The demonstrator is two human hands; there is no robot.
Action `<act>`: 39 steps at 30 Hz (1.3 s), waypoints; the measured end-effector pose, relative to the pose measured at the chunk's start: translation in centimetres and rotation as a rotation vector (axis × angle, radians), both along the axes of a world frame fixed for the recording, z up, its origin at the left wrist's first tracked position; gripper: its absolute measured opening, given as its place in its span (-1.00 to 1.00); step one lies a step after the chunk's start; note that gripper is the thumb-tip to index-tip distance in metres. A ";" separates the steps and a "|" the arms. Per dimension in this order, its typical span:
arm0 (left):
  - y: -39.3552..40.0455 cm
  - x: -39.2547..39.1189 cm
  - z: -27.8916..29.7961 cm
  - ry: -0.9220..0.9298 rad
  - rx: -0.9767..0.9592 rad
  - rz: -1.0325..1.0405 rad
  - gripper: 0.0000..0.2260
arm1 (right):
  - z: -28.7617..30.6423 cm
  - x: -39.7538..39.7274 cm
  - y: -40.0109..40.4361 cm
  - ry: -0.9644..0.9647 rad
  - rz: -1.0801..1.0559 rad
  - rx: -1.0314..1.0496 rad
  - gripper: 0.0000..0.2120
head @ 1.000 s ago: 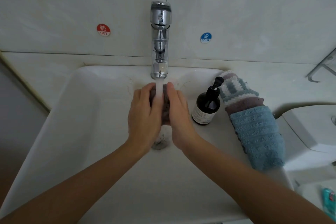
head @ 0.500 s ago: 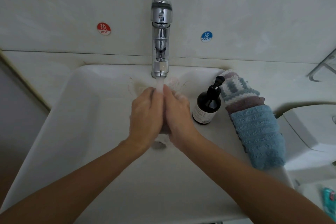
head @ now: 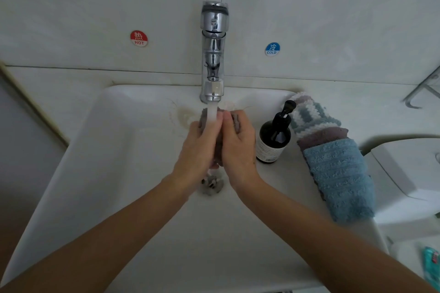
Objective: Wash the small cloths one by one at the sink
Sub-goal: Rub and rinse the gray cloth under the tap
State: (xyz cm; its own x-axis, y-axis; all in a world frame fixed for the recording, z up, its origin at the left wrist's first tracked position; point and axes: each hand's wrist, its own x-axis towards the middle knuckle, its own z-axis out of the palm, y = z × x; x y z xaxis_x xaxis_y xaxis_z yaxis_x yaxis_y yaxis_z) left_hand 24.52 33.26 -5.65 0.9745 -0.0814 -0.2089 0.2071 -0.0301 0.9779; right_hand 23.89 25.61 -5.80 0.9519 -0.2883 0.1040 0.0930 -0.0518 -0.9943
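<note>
Over the white sink (head: 100, 173), my left hand (head: 198, 150) and my right hand (head: 239, 145) press a small grey-brown cloth (head: 218, 147) between them. Most of the cloth is hidden by my palms; its edges show above my fingers. Water runs from the chrome tap (head: 213, 54) onto the cloth and my fingertips. On the sink's right rim lies a row of other small cloths: a striped one (head: 309, 114) at the back, a brownish one (head: 321, 137) in the middle, a blue one (head: 340, 178) nearest me.
A dark pump bottle (head: 273, 140) stands on the rim just right of my right hand. The drain (head: 212, 184) lies below my wrists. Red HOT (head: 139, 38) and blue COLD (head: 272, 49) stickers flank the tap. A white toilet cistern (head: 409, 169) is at the right.
My hands have rubbed the cloth under the water: they closed tightly together and hid it, and now the cloth's edges show above my fingers again.
</note>
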 end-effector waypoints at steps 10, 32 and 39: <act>0.4 -0.8 1.0 -0.280 -0.016 0.169 -0.92 | 0.5 -0.1 -0.2 0.214 0.181 0.200 -0.79; 0.2 -1.3 0.2 -0.347 0.390 0.210 -0.75 | -0.4 0.4 -0.3 0.137 0.011 0.114 -0.70; 0.1 -1.1 0.4 -0.265 0.431 0.124 -0.63 | -0.8 0.7 0.0 0.224 -0.022 0.100 -0.61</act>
